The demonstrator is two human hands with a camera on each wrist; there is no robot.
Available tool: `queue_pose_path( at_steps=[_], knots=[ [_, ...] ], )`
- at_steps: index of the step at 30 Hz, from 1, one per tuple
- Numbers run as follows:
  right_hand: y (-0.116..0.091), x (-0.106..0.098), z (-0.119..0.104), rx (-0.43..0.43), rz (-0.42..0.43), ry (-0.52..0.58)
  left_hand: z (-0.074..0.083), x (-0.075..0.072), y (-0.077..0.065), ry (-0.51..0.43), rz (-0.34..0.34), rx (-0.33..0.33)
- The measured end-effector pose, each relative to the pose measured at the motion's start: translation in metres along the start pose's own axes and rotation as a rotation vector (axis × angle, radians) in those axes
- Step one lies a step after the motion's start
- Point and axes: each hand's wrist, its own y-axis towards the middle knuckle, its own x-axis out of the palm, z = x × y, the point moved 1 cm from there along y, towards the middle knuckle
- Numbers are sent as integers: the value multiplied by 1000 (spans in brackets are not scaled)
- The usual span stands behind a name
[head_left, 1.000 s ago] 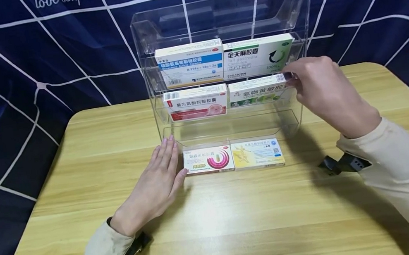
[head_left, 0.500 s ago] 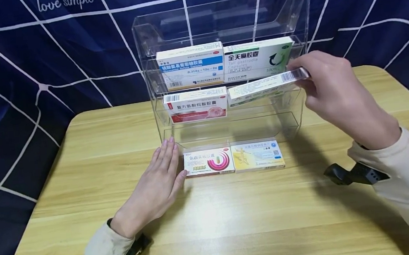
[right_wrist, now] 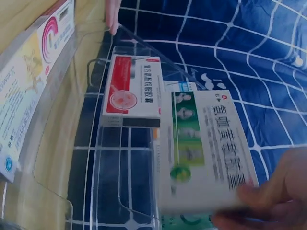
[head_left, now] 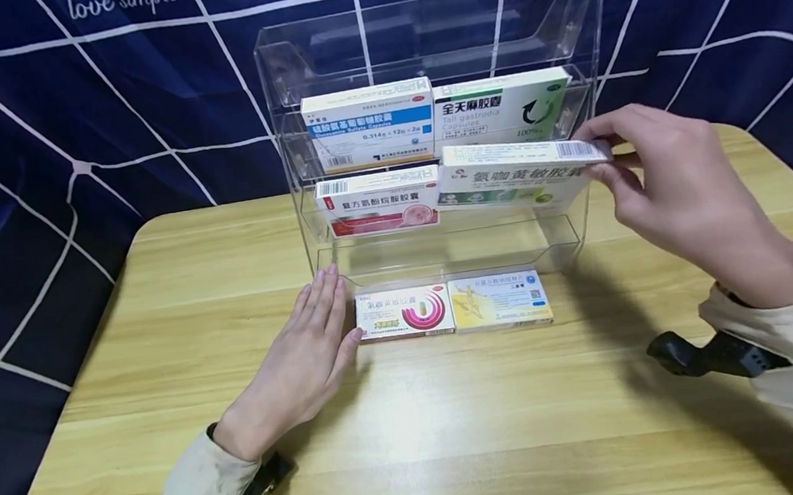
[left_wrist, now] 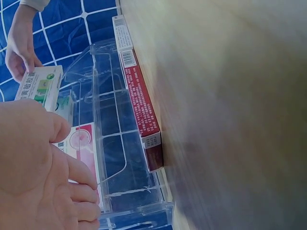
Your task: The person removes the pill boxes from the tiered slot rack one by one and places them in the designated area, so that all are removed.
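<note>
My right hand (head_left: 688,192) pinches the right end of a white and green medicine box (head_left: 512,175) between thumb and fingers. That box is tilted in front of the right side of the clear rack's (head_left: 455,249) middle tier. Beside it, a red and white medicine box (head_left: 385,204) stands in the same tier. My left hand (head_left: 299,354) lies on the table with its fingers straight, its tips near the rack's lower left corner. Just right of the left thumb lies a medicine box with pink arcs (head_left: 403,313), touching a yellow and white medicine box (head_left: 500,301).
The rack's upper tier holds a blue and white medicine box (head_left: 370,129) and a white and green Tall gastrodia box (head_left: 501,111). Behind the wooden table (head_left: 424,438) hangs a dark blue cloth (head_left: 155,87) with white lines.
My right hand has lifted the white and green box up and out of the middle tier and drawn it right and toward me. The left hand has stayed put.
</note>
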Motion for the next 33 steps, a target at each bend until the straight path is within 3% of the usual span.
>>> queue_pose_path(
  at_steps=[4, 9, 14, 25, 33],
  knots=[
    [-1, -1, 6, 115, -54, 144, 0, -1, 0, 0, -3, -5],
    [-6, 2, 20, 333, -177, 328, 0, 0, 0, -1, -9, -9],
    [-16, 10, 32, 471, -294, 419, 0, 0, 1, -4, -14, -13],
    [-49, 28, 60, 504, -462, 476, 1, 1, 1, -9, -13, -9],
    [-69, 38, 64, 526, -546, 487, 0, 0, 2, -8, -3, -5]
  ],
)
